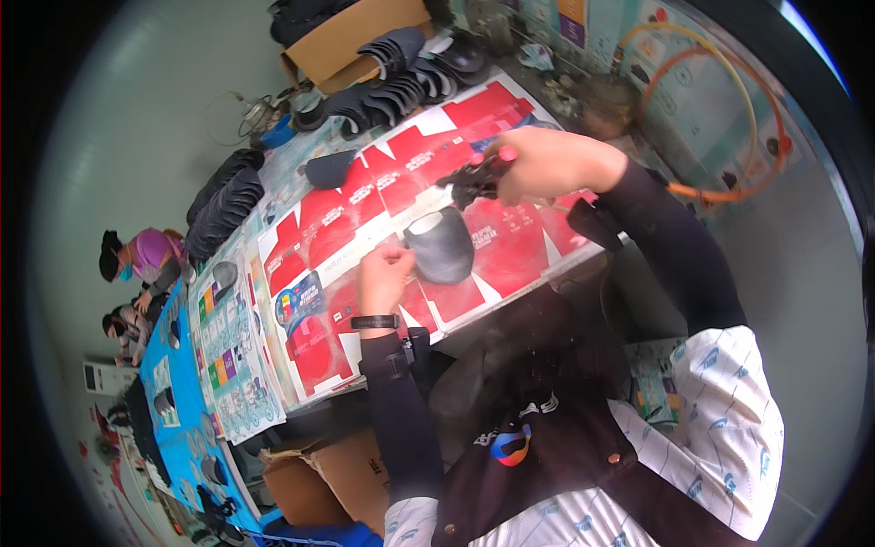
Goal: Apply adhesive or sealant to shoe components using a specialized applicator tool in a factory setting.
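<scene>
A dark grey curved piece with a pale patch at its upper edge lies on the red-and-white printed sheets in front of me. At its left edge is my left hand, fingers pinched together against the rim. My right hand is wrapped round a black spray gun with red knobs. The gun is raised above and slightly right of the piece, its nozzle toward the left. Part of its body is hidden by my fingers.
Stacks of similar dark curved pieces line the table's far side, with another stack farther left. One flat dark piece lies nearby. A cardboard box stands behind. An orange hose loops at right. Two people work at the blue table.
</scene>
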`<state>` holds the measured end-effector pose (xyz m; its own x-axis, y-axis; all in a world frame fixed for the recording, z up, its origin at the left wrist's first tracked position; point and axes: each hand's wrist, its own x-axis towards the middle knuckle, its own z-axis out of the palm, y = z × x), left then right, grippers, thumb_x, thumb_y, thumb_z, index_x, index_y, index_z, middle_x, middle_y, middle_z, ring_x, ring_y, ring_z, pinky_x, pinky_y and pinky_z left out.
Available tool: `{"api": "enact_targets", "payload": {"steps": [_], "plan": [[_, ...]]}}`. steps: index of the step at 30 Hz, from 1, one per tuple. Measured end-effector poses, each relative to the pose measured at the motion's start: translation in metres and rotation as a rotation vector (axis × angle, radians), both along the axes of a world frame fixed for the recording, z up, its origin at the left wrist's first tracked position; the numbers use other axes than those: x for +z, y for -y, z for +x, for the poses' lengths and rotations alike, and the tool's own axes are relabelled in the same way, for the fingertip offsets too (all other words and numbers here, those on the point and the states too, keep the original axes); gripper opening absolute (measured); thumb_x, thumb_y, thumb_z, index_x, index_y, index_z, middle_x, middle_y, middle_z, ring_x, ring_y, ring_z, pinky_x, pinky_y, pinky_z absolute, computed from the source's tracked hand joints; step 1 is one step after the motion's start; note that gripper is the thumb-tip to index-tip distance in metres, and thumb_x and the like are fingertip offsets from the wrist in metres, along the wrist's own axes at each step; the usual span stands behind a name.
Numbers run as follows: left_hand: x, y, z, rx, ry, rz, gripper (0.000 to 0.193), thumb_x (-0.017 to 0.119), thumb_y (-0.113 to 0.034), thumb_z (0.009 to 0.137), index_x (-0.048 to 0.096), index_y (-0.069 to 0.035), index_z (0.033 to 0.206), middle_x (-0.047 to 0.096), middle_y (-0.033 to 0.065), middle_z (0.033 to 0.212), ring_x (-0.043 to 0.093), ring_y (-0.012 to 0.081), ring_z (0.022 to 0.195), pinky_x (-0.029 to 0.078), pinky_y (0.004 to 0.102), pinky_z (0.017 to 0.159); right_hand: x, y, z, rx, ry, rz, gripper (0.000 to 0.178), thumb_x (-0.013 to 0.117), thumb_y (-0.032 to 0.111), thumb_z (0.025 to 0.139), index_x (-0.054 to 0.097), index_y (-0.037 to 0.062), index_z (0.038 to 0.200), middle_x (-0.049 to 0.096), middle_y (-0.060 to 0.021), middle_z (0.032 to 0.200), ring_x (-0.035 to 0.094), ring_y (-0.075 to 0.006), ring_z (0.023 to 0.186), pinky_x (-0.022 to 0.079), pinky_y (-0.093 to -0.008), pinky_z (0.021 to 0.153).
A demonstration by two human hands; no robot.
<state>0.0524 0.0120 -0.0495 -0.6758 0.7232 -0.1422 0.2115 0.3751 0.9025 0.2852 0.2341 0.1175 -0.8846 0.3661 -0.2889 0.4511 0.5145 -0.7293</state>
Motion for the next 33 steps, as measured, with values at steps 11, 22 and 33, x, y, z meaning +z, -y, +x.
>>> {"api": "enact_targets", "payload": {"steps": [11,22,33], "plan": [[0.026,0.025,0.012,0.149,-0.41,0.167,0.026,0.072,-0.025,0.095,0.071,0.001,0.1,0.073,0.0109,0.081,0.069,0.0171,0.073,0.053,0.0334,0.071,0.007,-0.026,0.034,-0.189,-0.286,-0.163,0.024,0.063,0.004,0.076,0.069,-0.0026,0.097,0.074,-0.0057,0.082,0.053,-0.0099,0.047,0.042,-0.0266,0.048],[-0.031,-0.001,-0.017,-0.055,-0.173,-0.025,0.033,0.062,-0.029,0.102,0.069,0.002,0.105,0.071,0.0136,0.084,0.068,0.0262,0.074,0.052,0.0381,0.07,0.003,-0.022,0.039,-0.215,-0.276,-0.186,0.029,0.064,0.006,0.077,0.07,-0.0051,0.103,0.075,-0.0059,0.085,0.061,-0.0103,0.064,0.048,-0.027,0.053],[0.05,-0.026,0.032,-0.219,-0.329,-0.049,0.023,0.057,-0.017,0.099,0.059,0.002,0.087,0.059,0.0171,0.069,0.059,0.0286,0.062,0.046,0.0411,0.062,-0.015,-0.049,0.053,-0.217,-0.288,-0.264,0.023,0.064,0.006,0.079,0.07,-0.0005,0.1,0.07,-0.0029,0.08,0.06,-0.0092,0.068,0.048,-0.0269,0.058]]}}
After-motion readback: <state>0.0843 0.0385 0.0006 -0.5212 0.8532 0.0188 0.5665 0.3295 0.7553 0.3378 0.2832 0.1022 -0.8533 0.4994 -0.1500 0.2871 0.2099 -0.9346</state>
